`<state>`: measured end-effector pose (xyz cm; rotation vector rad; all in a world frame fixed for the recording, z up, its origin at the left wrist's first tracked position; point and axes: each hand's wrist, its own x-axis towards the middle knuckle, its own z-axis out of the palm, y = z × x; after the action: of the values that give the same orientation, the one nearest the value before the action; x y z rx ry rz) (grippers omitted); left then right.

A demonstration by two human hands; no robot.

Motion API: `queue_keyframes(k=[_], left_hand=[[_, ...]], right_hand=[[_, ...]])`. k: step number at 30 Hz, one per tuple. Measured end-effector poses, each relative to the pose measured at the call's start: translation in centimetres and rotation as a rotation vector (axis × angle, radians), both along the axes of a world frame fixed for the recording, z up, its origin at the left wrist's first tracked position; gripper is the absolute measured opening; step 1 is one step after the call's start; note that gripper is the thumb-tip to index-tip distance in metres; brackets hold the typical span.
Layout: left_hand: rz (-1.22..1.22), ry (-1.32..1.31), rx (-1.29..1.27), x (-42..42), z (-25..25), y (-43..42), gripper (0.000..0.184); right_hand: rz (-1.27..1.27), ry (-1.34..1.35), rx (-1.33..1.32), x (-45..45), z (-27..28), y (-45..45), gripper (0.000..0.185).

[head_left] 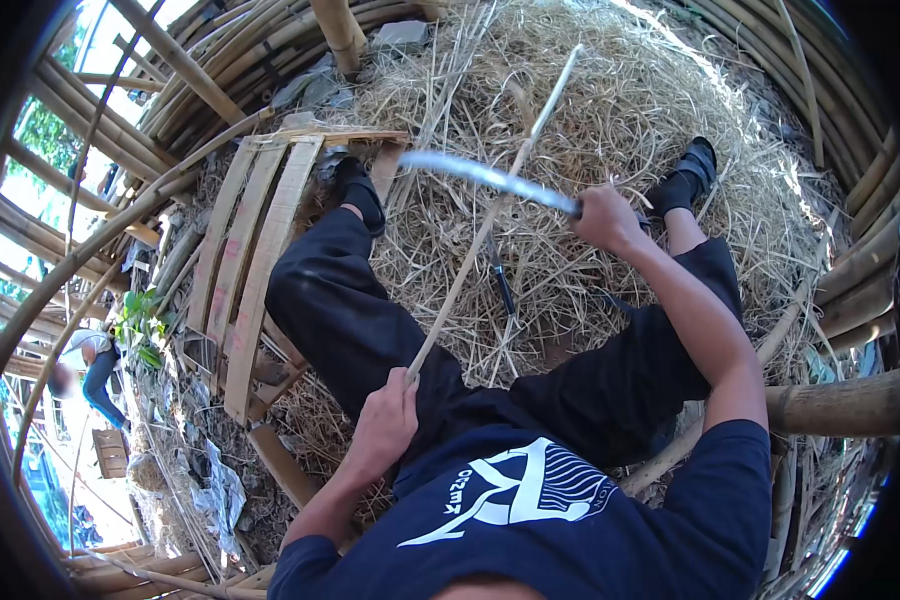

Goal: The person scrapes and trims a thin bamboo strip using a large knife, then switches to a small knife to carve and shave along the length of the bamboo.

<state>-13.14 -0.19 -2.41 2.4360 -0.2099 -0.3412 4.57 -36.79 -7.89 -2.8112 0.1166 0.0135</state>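
My left hand (pixel 387 425) is closed around the near end of a long, thin bamboo strip (pixel 470 255), close to my lap. The strip slants up and away over the straw, its far end paler. My right hand (pixel 610 218) grips the dark handle of a long-bladed knife (pixel 480 173). Its shiny blade points left, blurred by motion, and crosses the strip in the view; whether they touch I cannot tell. Between my legs a second, black-handled tool (pixel 503 288) lies on the shavings, its working end partly hidden by the strip.
Straw-like bamboo shavings (pixel 560 130) cover the ground. A wooden slatted crate (pixel 240 240) stands by my left foot. Stacked bamboo poles (pixel 850 100) curve around the space, and a thick pole (pixel 835 405) juts in at right. Another person (pixel 95 365) bends beyond the poles at left.
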Motion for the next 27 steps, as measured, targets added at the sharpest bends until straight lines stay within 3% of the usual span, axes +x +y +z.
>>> queue_keyframes(k=[5,7,9,10,15,19,27], left_hand=[[0.006,0.005,0.019,-0.9,0.0,0.4,0.012],[0.001,0.007,0.025,-2.0,0.4,0.9,0.012],[-0.033,0.021,0.021,-3.2,0.9,1.5,0.011],[-0.036,0.02,0.017,-3.1,1.4,1.4,0.011],[-0.114,0.027,0.023,-1.0,1.6,1.2,0.011],[-0.135,-0.054,0.042,-0.1,1.3,2.6,0.011],[0.0,-0.068,-0.001,1.0,0.6,3.3,0.013]], right_hand=[[0.379,-0.013,-0.182,-0.6,2.5,1.9,0.015],[0.321,0.015,-0.244,1.9,1.5,-0.4,0.014],[-0.011,0.104,-0.359,5.0,2.0,-4.7,0.018],[-0.137,0.077,-0.214,5.3,3.2,-6.9,0.021],[-0.164,0.021,-0.282,3.7,4.3,-8.6,0.025],[-0.162,-0.058,-0.143,2.1,3.3,-9.2,0.03],[-0.191,-0.123,-0.155,2.4,3.4,-8.7,0.026]])
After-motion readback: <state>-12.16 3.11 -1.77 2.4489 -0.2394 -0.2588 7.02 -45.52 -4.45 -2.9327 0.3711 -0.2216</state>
